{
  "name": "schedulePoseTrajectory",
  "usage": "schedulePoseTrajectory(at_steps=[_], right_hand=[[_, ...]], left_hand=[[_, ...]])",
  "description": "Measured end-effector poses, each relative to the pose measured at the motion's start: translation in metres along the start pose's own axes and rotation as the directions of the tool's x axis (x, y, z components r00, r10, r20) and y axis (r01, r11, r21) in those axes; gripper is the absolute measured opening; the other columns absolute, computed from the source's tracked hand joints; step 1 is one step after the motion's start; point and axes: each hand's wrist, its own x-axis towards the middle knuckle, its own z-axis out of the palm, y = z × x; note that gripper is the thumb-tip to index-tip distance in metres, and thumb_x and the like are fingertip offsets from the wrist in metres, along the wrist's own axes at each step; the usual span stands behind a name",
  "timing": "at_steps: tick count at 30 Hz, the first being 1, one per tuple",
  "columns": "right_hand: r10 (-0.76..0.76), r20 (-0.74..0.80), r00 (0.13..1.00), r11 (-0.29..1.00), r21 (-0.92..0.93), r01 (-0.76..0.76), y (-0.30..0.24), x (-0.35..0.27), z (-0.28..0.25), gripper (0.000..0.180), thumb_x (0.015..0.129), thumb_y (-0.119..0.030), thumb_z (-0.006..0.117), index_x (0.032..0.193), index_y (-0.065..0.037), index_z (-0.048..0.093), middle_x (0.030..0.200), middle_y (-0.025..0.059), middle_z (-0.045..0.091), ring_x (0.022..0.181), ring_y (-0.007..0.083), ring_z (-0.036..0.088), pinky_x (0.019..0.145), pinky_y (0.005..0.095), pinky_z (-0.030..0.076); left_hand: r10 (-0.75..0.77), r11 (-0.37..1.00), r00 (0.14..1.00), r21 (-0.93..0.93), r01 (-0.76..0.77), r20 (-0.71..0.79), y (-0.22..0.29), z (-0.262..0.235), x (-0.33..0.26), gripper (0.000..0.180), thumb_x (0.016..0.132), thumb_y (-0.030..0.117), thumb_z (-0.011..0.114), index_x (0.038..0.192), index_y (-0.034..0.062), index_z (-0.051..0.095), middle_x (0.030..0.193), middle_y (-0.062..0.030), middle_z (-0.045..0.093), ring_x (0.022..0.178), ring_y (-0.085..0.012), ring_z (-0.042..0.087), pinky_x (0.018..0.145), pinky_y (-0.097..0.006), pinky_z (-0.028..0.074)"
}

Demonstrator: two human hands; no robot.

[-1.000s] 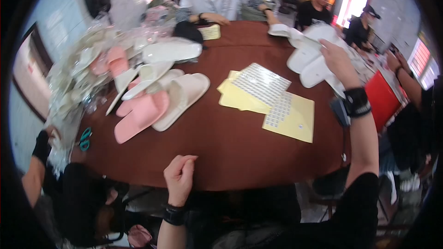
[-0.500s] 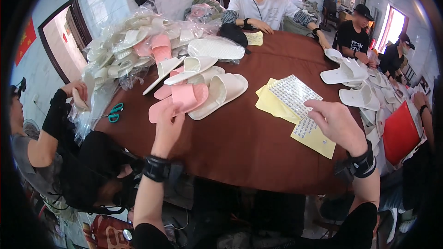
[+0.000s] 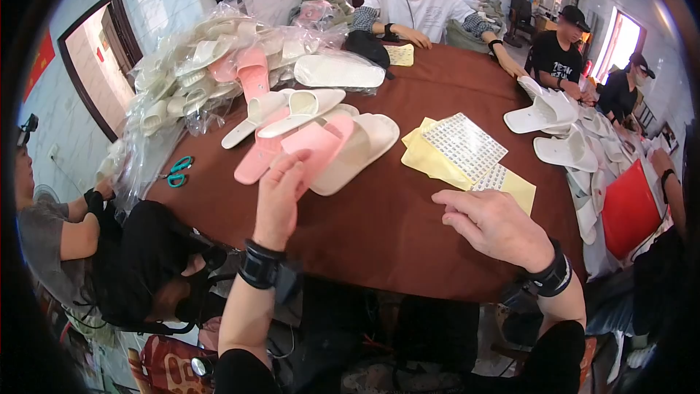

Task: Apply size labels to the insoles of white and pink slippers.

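My left hand [image 3: 281, 193] is closed on the near end of a pink slipper [image 3: 327, 149], which tilts over a cream slipper [image 3: 368, 149]. Other pink and cream slippers [image 3: 302, 111] overlap just behind it. Over the brown tablecloth, my right hand [image 3: 499, 226] hangs nearer to me than the sticker sheets. Its thumb and forefinger come close together; anything between them is too small to make out. Beyond that hand, a white sheet of small printed stickers [image 3: 465, 147] lies on yellow backing sheets [image 3: 425, 157], with another partly covered sheet [image 3: 519, 191] beside them.
Bagged slippers [image 3: 197, 66] are heaped at the far left. Teal-handled scissors [image 3: 177, 172] lie near the left table edge. White slippers [image 3: 543, 113] and a red sheet-like item [image 3: 633, 208] are at the right. Co-workers sit around the brown-covered table [image 3: 364, 237].
My right hand has come off the sticker sheets and moved left and nearer to me. The pink slipper in my left hand has shifted right and tilted up.
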Motion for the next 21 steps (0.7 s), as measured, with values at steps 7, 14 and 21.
schedulePoseTrajectory(at_steps=[7,14,21], right_hand=[[0.126,-0.033,0.992,0.892,0.44,-0.098,0.011,0.014,0.032,0.047,0.098,-0.015,0.063,0.14,-0.002,0.045,0.103,0.015,0.07,0.082,0.0226,0.069,0.07,0.034,0.054],[0.316,0.086,0.945,0.447,0.865,-0.228,0.023,0.018,0.049,0.051,0.101,-0.025,0.06,0.143,-0.001,0.044,0.115,0.0062,0.065,0.089,0.0094,0.063,0.068,0.0216,0.053],[0.464,0.149,0.873,0.387,0.853,-0.351,0.049,0.002,0.079,0.05,0.1,-0.021,0.057,0.142,0.003,0.044,0.115,0.0087,0.064,0.096,0.0094,0.061,0.071,0.0217,0.05]], left_hand=[[0.319,0.901,0.92,0.228,-0.368,0.226,0.004,0.05,-0.076,0.029,0.097,0.004,0.054,0.123,-0.0041,0.062,0.127,-0.0133,0.058,0.12,-0.0245,0.054,0.103,-0.033,0.042],[0.226,0.9,0.796,0.192,-0.391,0.562,-0.003,0.087,-0.122,0.042,0.097,0.008,0.055,0.138,-0.0017,0.054,0.138,-0.0156,0.052,0.128,-0.0272,0.051,0.107,-0.037,0.04],[0.232,0.712,0.722,0.392,-0.583,0.652,-0.001,0.074,-0.125,0.04,0.088,0.003,0.062,0.128,0.0013,0.061,0.128,-0.0186,0.06,0.121,-0.0339,0.057,0.103,-0.041,0.045]])
